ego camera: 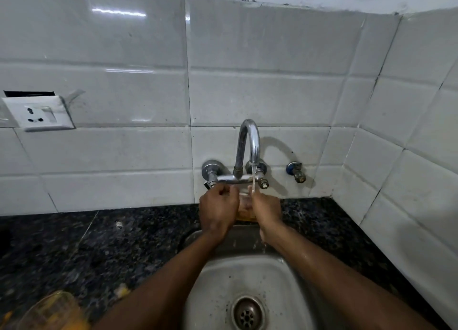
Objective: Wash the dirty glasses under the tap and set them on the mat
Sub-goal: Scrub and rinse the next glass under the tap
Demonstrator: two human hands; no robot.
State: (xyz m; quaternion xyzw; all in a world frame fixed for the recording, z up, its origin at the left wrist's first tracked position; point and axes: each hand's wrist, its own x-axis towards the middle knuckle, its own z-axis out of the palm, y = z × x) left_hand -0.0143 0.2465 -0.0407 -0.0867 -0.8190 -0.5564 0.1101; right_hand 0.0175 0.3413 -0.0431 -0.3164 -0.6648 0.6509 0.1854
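Note:
A clear glass [245, 207] with orange residue is held above the back of the steel sink [223, 280], under the chrome tap [249, 146]. A thin stream of water [253, 181] runs from the spout onto it. My left hand [218, 210] grips the glass from the left, its fingers curled near the rim. My right hand [267, 209] holds it from the right, and water drips off that wrist into the basin. Another dirty glass [53, 312] with yellow-orange residue stands on the black granite counter at the bottom left. No mat is in view.
The drain [247, 314] sits at the basin's front. A small blue-collared valve [296, 172] sticks out of the tiled wall right of the tap. A wall socket [37, 112] is at the left. Dark granite counter [124, 243] surrounds the sink; tiled walls meet in a corner on the right.

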